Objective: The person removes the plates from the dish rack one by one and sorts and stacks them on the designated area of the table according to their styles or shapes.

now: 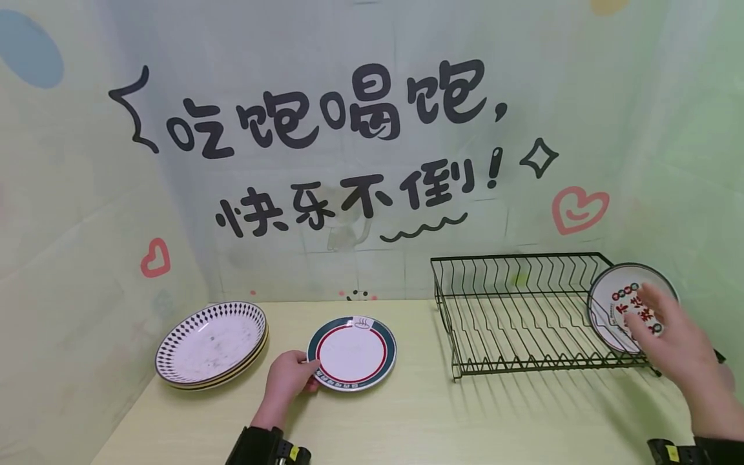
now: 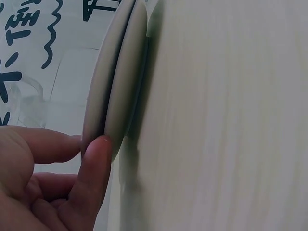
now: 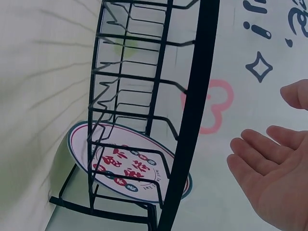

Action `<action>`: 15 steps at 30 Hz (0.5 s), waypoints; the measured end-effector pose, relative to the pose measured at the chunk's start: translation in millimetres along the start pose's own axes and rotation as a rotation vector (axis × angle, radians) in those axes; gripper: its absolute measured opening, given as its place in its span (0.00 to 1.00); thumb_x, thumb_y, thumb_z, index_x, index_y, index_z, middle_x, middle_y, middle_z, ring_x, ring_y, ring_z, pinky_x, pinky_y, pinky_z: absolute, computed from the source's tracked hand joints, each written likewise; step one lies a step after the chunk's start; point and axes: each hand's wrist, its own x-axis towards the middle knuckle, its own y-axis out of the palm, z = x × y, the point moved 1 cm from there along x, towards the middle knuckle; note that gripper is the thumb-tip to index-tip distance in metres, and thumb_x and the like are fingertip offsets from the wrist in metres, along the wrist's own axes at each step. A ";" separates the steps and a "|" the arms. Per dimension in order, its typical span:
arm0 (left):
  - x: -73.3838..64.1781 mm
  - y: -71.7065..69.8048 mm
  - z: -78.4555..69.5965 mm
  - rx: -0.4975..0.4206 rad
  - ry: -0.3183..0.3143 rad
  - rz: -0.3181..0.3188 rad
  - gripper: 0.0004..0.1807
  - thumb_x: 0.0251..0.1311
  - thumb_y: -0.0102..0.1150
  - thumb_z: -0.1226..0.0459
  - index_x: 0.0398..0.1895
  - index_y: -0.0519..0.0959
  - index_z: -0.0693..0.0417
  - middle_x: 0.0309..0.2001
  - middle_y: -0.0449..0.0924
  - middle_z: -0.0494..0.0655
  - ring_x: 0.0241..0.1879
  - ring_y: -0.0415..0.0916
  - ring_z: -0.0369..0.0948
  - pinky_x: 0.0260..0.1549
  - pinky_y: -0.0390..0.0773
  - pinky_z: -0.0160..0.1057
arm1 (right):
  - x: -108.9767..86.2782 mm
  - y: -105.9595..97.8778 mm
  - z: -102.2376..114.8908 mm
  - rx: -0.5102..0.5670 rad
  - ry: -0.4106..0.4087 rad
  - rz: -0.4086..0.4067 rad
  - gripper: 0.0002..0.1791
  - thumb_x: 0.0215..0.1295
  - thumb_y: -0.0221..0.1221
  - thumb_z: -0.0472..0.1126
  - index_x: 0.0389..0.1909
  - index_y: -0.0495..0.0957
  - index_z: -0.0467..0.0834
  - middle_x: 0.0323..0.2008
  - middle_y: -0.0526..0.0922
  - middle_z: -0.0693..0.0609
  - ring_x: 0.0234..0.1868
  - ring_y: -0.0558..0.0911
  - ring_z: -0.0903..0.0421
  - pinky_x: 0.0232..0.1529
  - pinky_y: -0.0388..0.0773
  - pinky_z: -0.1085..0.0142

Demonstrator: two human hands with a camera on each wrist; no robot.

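Observation:
Near the middle of the table, my left hand pinches the left rim of a round plate with a green border and a red ring. The left wrist view shows two plates stacked edge over edge, with a fingertip at the gap between them. At the right, my right hand is held up with its fingers spread loosely, holding nothing. Behind it, a plate with red lettering leans upright in the right end of a black wire dish rack. The hand overlaps this plate in the head view but is apart from the rack in the right wrist view.
Several larger plates with a black diamond-patterned rim are stacked at the left of the pale wooden table. A printed cloth backdrop hangs behind the table, and its sides come close on the left and right.

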 end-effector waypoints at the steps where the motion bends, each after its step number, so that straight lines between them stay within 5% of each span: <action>1: -0.1 -0.3 -0.5 -0.001 -0.003 0.003 0.22 0.65 0.60 0.68 0.55 0.72 0.79 0.29 0.80 0.55 0.19 0.79 0.39 0.22 0.82 0.37 | 0.4 -1.1 -0.7 0.007 0.003 0.003 0.36 0.77 0.48 0.43 0.76 0.44 0.32 0.69 0.54 0.22 0.62 0.56 0.17 0.60 0.51 0.26; 10: -1.8 -6.1 -5.8 0.022 0.020 0.016 0.25 0.65 0.59 0.66 0.59 0.70 0.79 0.27 0.81 0.53 0.21 0.80 0.41 0.25 0.80 0.38 | 5.8 -8.6 -7.6 -0.057 0.054 -0.026 0.37 0.76 0.48 0.44 0.75 0.44 0.31 0.69 0.52 0.23 0.62 0.56 0.17 0.58 0.51 0.26; 15: -3.7 -9.1 -12.5 0.017 0.056 0.002 0.26 0.65 0.60 0.66 0.59 0.70 0.80 0.35 0.82 0.59 0.24 0.82 0.43 0.29 0.84 0.40 | 11.0 -12.4 -12.6 -0.116 0.081 -0.053 0.37 0.75 0.48 0.43 0.74 0.45 0.28 0.68 0.53 0.21 0.64 0.55 0.19 0.59 0.52 0.27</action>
